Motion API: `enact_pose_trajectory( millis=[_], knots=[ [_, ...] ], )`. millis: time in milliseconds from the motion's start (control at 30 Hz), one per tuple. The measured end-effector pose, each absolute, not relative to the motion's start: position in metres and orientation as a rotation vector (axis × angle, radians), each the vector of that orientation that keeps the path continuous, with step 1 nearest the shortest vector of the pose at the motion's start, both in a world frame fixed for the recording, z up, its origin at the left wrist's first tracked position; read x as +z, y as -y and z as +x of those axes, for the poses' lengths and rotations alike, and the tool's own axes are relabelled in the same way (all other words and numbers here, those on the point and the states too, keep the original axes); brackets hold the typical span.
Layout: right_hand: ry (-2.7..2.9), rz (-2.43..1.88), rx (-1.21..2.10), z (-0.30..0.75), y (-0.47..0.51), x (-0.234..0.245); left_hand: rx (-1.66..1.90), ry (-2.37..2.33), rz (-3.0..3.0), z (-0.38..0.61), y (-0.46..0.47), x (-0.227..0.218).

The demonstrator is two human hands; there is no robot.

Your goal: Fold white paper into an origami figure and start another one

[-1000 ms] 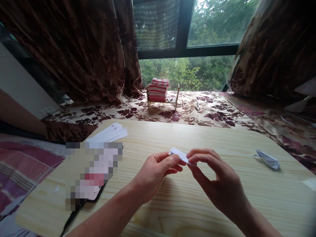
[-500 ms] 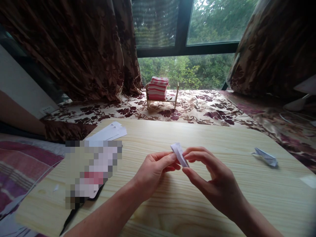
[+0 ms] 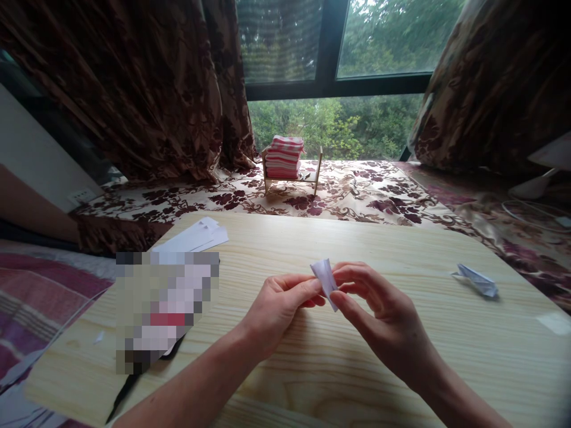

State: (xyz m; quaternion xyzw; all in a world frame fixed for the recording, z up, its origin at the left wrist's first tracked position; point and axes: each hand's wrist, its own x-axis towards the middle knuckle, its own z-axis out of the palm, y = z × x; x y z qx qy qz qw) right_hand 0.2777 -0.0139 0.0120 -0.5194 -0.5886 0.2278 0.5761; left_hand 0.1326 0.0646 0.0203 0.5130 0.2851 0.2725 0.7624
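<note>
A small folded piece of white paper [image 3: 326, 278] is held above the middle of the wooden table [image 3: 267, 386]. My left hand [image 3: 279, 309] pinches its left side, the thumb lying on top and the fingers underneath. From the right, my right hand [image 3: 379, 303] grips its lower right edge between thumb and fingertips. Off to the right, a folded paper piece [image 3: 478, 282] with a pointed end lies on the tabletop. White paper strips [image 3: 194, 236] are stacked loosely at the far left of the table.
A pixelated item [image 3: 169, 315] with a black strap lies on the table's left. Beyond the table, a small wooden rack [image 3: 317, 172] holds folded pink-striped cloths [image 3: 283, 159] on the flowered sill cover. A white lamp [image 3: 530, 185] stands far right; a paper scrap [image 3: 99, 337] lies at left.
The folded paper has turned so that a broader face shows. My right thumb and fingers have closed in on its lower right edge. The left hand keeps its pinch.
</note>
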Motion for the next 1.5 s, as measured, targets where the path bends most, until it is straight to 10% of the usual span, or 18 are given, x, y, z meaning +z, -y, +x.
enact_pose_trajectory(
  millis=[1500],
  knots=[
    [1.378,-1.431,0.587,0.285,0.013,0.015,0.903,-0.773,1.695,0.133,-0.057,0.031]
  ],
)
